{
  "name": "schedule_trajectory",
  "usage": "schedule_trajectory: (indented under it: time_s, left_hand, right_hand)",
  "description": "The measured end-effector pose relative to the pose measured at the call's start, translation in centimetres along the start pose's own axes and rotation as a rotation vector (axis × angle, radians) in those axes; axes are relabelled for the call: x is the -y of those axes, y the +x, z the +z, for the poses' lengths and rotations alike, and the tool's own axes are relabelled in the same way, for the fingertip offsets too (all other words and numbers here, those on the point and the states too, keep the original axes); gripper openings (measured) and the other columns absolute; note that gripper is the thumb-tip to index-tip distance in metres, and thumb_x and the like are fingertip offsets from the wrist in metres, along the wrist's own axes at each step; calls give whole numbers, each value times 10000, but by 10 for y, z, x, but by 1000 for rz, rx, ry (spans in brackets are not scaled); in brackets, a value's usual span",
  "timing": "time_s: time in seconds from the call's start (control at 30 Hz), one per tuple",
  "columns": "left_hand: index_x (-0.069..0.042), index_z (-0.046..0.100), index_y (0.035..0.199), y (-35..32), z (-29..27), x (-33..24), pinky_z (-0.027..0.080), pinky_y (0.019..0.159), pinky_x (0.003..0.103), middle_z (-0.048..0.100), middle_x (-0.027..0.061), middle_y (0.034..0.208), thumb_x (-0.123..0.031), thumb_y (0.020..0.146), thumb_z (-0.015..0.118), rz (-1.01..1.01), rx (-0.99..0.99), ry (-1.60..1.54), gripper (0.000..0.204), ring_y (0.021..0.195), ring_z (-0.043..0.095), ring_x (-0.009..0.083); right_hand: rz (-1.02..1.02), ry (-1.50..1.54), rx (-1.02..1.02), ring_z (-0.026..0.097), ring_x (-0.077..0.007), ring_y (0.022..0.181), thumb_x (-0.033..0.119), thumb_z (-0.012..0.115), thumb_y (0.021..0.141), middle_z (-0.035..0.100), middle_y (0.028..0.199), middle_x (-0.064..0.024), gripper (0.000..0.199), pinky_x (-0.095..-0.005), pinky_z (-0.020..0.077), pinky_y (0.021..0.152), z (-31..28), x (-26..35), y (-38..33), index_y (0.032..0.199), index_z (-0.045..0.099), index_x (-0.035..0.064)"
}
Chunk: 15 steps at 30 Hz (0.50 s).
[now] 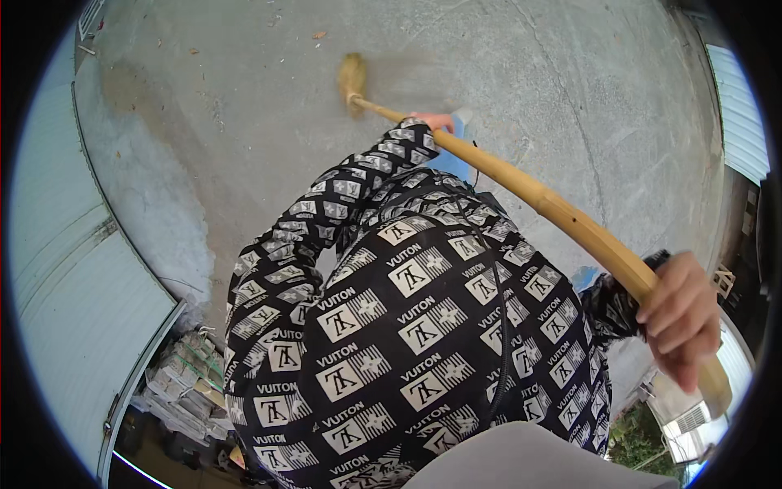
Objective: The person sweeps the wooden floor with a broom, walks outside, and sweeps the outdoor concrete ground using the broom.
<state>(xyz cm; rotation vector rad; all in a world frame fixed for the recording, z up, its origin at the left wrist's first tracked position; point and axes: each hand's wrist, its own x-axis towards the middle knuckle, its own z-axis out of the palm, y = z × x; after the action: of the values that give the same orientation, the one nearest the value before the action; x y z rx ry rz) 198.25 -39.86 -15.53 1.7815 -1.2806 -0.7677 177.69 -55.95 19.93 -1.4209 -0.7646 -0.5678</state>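
A broom with a long yellow bamboo handle [538, 197] runs slantwise from the right edge up to its straw head [352, 77] on the floor ahead. Low on the handle, my left hand [436, 122] is closed round it, partly hidden by its patterned sleeve. My right hand [684, 322] wraps its fingers about the upper part, near the thick end at the far right. The straw head is slightly smeared by motion. Both my arms wear a black jacket with a pale repeating print.
Grey concrete floor [269, 90] spreads ahead, with a crack on the right and scattered bits such as a dry leaf [318, 35]. A pale corrugated metal wall [57, 269] lines the left. Stacked grey bundles [191, 371] stand at the lower left.
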Motion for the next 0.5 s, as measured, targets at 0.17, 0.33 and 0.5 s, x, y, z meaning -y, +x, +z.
schedule_trajectory:
  time_s: [0.17, 0.33, 0.5]
  left_hand:
    - [-165, 623, 916, 206, 151, -161, 493, 690, 334, 650, 87, 798, -158, 706, 645, -285, -14, 291, 210, 778, 634, 263]
    - [-222, 570, 1106, 353, 224, -298, 463, 775, 364, 647, 85, 917, -223, 683, 681, -350, 130, 179, 438, 868, 616, 268]
    - [-240, 540, 1098, 433, 278, -435, 474, 729, 391, 628, 83, 891, -145, 598, 642, 213, 93, 12, 519, 835, 593, 316]
  right_hand:
    - [245, 61, -202, 420, -91, 405, 298, 494, 912, 425, 491, 58, 320, -267, 438, 465, -330, 154, -133, 659, 396, 128]
    - [49, 78, -349, 455, -54, 411, 438, 512, 885, 419, 483, 87, 375, -210, 459, 450, -481, 310, -165, 653, 410, 161]
    - [-72, 230, 99, 570, -80, 451, 208, 622, 795, 611, 556, 24, 241, -167, 479, 473, -524, 464, -98, 612, 486, 131]
